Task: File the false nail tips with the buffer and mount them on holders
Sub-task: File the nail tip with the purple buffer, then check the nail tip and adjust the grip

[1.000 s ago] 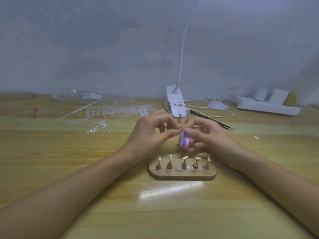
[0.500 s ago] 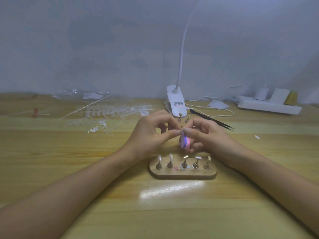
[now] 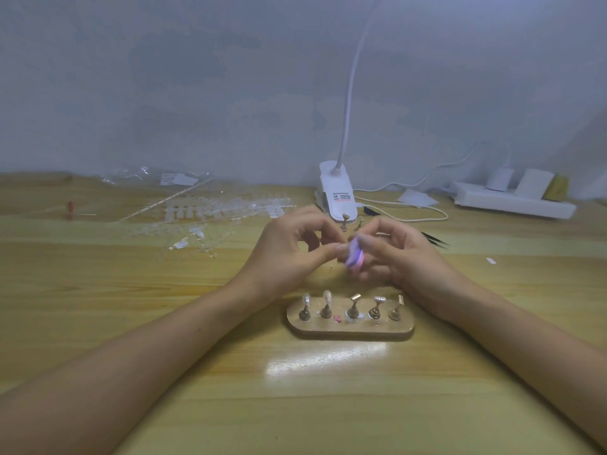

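Buffer, pink and purple, is gripped in your right hand at twelve o'clock of the holder stand; your left hand curls its fingertips against it, their hold too blurred to tell.

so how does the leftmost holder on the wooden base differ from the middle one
The leftmost holder carries a pale nail tip on top; the middle holder shows only its bare metal plate. The leftmost's top stands nearly upright; the middle holder's plate tilts to the right. Both have a cone-shaped metal foot and stand in one row on the wooden base.
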